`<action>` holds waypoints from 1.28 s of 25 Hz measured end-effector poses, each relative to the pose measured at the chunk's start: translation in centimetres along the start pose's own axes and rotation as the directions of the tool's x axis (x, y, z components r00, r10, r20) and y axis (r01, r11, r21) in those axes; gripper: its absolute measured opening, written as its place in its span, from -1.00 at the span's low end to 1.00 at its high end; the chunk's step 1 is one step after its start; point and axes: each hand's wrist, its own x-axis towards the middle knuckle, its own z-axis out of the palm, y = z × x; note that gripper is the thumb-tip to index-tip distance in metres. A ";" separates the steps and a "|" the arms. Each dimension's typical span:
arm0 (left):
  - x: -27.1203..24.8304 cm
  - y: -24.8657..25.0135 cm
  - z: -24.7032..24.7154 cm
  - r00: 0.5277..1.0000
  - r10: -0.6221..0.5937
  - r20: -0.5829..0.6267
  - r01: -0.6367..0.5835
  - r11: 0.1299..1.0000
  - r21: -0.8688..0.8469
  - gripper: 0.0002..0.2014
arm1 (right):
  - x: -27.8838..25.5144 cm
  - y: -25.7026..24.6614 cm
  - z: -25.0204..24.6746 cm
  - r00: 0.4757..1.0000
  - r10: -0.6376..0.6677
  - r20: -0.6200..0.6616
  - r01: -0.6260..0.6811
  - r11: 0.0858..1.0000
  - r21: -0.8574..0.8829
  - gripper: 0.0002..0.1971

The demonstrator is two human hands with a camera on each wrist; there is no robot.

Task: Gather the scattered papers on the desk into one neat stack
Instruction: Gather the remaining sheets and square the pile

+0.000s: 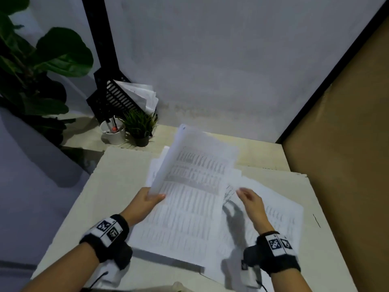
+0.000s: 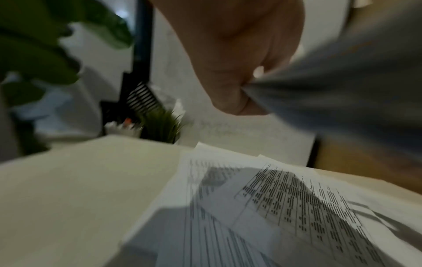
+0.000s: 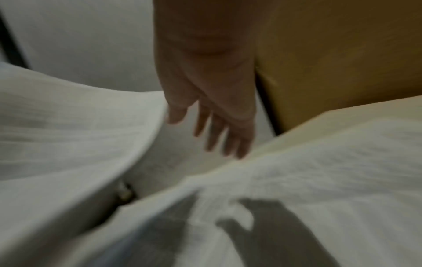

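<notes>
The left hand (image 1: 147, 200) is pinching a sheet (image 1: 195, 161) by its near corner, thumb on top and the other fingers under it, and is holding it tilted up above the desk (image 1: 117, 186). The right hand (image 1: 251, 202) is hovering just to the right of this sheet with fingers straight and loosely spread, gripping nothing; its shadow is falling on the papers (image 1: 189, 228) below. These papers are lying flat in the middle of the desk, overlapping at different angles, with printed tables on them, some reaching to the near edge and to the right. At the far left corner a white cup (image 1: 112, 133) with pens is standing beside a small plant (image 1: 140, 125). Behind them a black tray (image 1: 117, 98) is holding more sheets. A large leafy plant (image 1: 42, 60) is standing further left. A brown board (image 1: 341, 123) is closing the right side.
</notes>
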 end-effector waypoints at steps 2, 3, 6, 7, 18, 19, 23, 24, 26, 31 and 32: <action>-0.8 -0.7 -0.5 1.000 -0.010 -0.027 0.009 1.000 -0.025 -0.76 | 0.2 5.6 -3.9 0.920 0.306 -0.243 -0.361 0.905 -0.226 -0.32; -1.2 -1.1 -0.9 0.999 -0.021 -0.035 0.020 0.999 -0.036 -0.82 | -0.4 7.8 -5.4 0.828 0.419 -0.373 -0.522 0.819 -0.239 -0.18; -1.6 -2.0 -1.5 0.996 -0.049 -0.078 0.046 0.998 -0.032 -0.83 | -2.5 10.6 -7.0 0.677 0.528 -0.514 -0.709 0.654 -0.262 0.01; -1.5 -2.1 -1.4 0.994 -0.052 -0.092 0.050 0.998 -0.023 -0.82 | -2.3 11.1 -6.4 0.678 0.523 -0.517 -0.708 0.654 -0.267 0.03; -1.3 -1.4 0.4 0.990 -0.021 -0.142 0.014 0.999 -0.050 -0.85 | -0.1 10.5 -3.5 0.740 0.513 -0.435 -0.654 0.700 -0.287 -0.30; -1.3 -1.5 0.4 0.990 -0.020 -0.139 0.014 0.999 -0.050 -0.85 | -0.1 10.5 -3.7 0.751 0.509 -0.420 -0.633 0.735 -0.243 -0.25; -1.2 -1.8 0.8 0.989 -0.031 -0.146 0.022 0.998 -0.064 -0.84 | -0.3 11.0 -3.9 0.754 0.516 -0.408 -0.551 0.834 0.036 -0.16; -1.1 -1.8 0.8 0.988 -0.037 -0.152 0.026 0.997 -0.070 -0.83 | -0.2 11.2 -4.1 0.760 0.526 -0.382 -0.532 0.841 0.099 -0.17; -0.9 -2.0 0.8 0.985 -0.045 -0.164 0.031 0.996 -0.086 -0.81 | 0.0 11.2 -4.9 0.768 0.560 -0.310 -0.516 0.828 0.220 -0.20; -0.4 -2.0 0.7 0.976 -0.063 -0.211 0.040 0.993 -0.110 -0.77 | -0.4 5.9 -9.2 0.893 0.296 -0.339 -0.382 0.896 -0.226 -0.66; -0.4 -1.9 0.8 0.972 -0.060 -0.226 0.036 0.993 -0.109 -0.78 | -0.9 4.1 -10.5 0.902 0.204 -0.381 -0.333 0.891 -0.310 -0.76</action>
